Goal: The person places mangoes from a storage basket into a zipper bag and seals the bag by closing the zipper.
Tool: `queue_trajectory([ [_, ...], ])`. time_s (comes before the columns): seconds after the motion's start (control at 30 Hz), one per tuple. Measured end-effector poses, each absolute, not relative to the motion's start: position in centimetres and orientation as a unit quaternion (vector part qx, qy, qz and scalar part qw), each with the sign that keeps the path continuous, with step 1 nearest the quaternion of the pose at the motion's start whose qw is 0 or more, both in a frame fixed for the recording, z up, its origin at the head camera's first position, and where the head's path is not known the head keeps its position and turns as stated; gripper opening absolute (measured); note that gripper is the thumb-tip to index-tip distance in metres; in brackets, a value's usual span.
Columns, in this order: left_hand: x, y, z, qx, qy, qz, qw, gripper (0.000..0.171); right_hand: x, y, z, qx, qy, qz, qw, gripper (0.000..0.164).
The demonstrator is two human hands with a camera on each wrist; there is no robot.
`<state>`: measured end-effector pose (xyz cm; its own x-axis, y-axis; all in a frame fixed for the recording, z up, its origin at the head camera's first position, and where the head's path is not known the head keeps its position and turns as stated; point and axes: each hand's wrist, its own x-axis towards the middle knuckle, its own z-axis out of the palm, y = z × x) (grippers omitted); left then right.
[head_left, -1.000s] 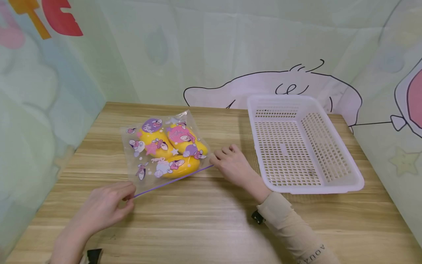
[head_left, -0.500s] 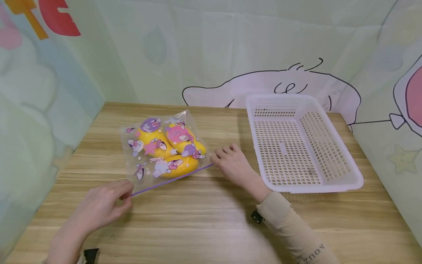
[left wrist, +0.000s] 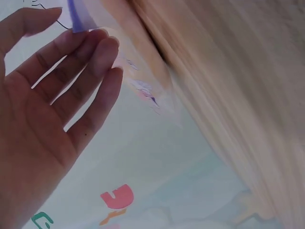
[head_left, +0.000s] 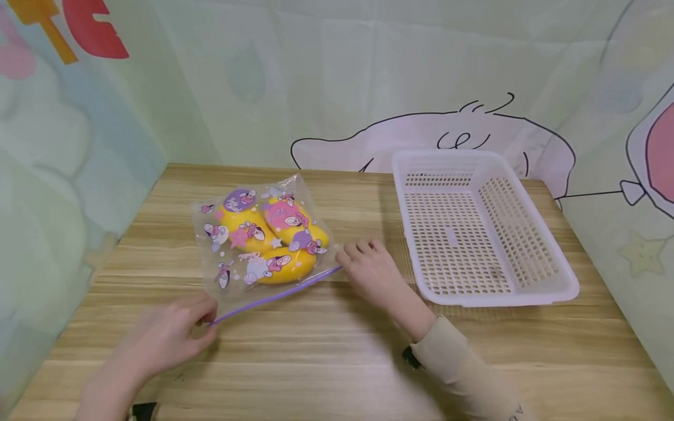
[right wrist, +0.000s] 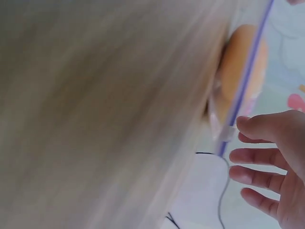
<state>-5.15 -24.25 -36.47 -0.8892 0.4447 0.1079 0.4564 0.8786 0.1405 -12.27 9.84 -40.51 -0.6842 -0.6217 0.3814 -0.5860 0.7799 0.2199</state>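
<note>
A clear zip bag point(head_left: 215, 292) with purple and pink cartoon prints lies on the table, its purple zip strip point(head_left: 268, 300) facing me. Inside are three smooth yellow, mango-like rounded things point(head_left: 289, 266). My left hand point(head_left: 168, 333) holds the strip's left end at the fingertips; in the left wrist view the thumb point(left wrist: 40, 21) stands a little apart from the purple end. At the right end, my right hand point(head_left: 371, 272) grips the strip. In the right wrist view its thumb and index finger sit at a pale slider point(right wrist: 228, 134), the other fingers point(right wrist: 257, 179) spread loosely.
A white perforated plastic basket point(head_left: 544, 301) stands on the right of the wooden table point(head_left: 316, 362), close beside my right forearm. Cartoon-printed cloth walls point(head_left: 326, 76) rise behind the table and at both sides.
The left end of the strip and my left hand have come slightly down toward me. The strip now bows a little. My right hand has lowered slightly; the basket has stayed put.
</note>
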Motion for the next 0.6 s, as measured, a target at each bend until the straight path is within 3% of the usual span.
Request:
queue_trajectory([
  [0.2, -5.4, -22.4, -35.7, -0.238, -0.964, -0.067, 0.097, 0.008, -10.8, 9.8, -39.3, 0.305, -0.923, -0.006, 0.236, 0.023],
  [0.37, -5.6, -20.1, -35.0, -0.247, -0.947, -0.08, 0.19, 0.028, -9.6, 9.9, -38.3, 0.281, -0.921, 0.025, 0.267, 0.023],
  [0.6, -7.0, -16.9, -34.6, -0.265, -0.93, -0.115, 0.228, 0.046, -8.6, 10.5, -36.9, 0.233, -0.92, 0.048, 0.31, 0.025],
])
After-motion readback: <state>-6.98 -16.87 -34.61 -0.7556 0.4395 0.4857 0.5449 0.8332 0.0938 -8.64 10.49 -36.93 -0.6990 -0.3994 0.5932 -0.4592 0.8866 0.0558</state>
